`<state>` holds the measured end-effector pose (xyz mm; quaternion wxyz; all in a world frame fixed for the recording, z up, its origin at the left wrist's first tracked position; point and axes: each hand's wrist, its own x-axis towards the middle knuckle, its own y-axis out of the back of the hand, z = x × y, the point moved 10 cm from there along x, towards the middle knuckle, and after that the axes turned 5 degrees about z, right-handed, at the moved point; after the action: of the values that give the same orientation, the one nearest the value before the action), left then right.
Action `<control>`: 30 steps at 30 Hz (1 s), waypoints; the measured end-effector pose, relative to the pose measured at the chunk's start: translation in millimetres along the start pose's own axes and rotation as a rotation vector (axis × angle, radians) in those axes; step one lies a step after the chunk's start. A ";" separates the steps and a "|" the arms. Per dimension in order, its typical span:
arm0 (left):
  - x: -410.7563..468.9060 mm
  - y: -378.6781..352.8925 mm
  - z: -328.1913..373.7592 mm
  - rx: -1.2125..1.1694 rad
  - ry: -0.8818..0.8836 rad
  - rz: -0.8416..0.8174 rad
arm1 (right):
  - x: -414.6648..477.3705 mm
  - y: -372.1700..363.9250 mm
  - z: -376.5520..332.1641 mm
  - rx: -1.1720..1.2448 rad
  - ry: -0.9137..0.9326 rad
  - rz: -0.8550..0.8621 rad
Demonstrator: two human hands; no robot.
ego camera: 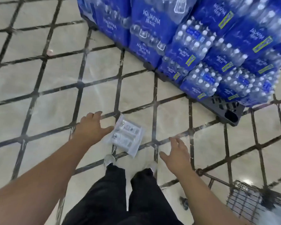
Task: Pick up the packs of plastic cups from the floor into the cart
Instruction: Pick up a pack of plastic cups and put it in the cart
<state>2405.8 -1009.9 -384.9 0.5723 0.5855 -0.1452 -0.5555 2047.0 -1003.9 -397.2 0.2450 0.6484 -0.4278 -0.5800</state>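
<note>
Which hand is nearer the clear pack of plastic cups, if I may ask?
The left hand, thumb beside the clear cup pack; the right hand is farther.

Clearance at pack of cups (pixel 127 138)
Bare floor (pixel 55 101) left and beyond; shoe (pixel 109 159) beside near edge; bottle pallet (pixel 224 106) well apart.

Looks steeply down from the wearer's head, wide-angle, past both outstretched forearms (pixel 39 172) to the tiled floor (pixel 55 75) and the wearer's own shoes (pixel 109 159). Faces forward toward stacked water packs (pixel 193 46) on a pallet (pixel 225 109), filling the upper right, with floor lines bowed near the edges. Sits close over the legs (pixel 113 192), catching only a corner of the wire cart (pixel 248 198) at lower right.
</note>
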 end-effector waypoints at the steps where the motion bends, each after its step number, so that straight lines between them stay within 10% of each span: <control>1: 15.3 -14.9 -11.8 0.007 0.018 -0.012 | 15.1 -22.7 1.5 -0.002 -0.016 -0.027; 18: 341.0 -551.4 -193.6 -0.091 0.209 -0.152 | 379.7 -536.9 98.5 0.208 -0.101 -0.232; 30: 319.6 -566.8 -171.9 -0.456 0.103 -0.095 | 391.3 -526.6 55.0 0.531 0.053 -0.098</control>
<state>2391.1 -1008.5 -1057.8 0.6695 0.4748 0.0411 -0.5698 2121.4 -1051.8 -1049.6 0.0491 0.7248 -0.5266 -0.4415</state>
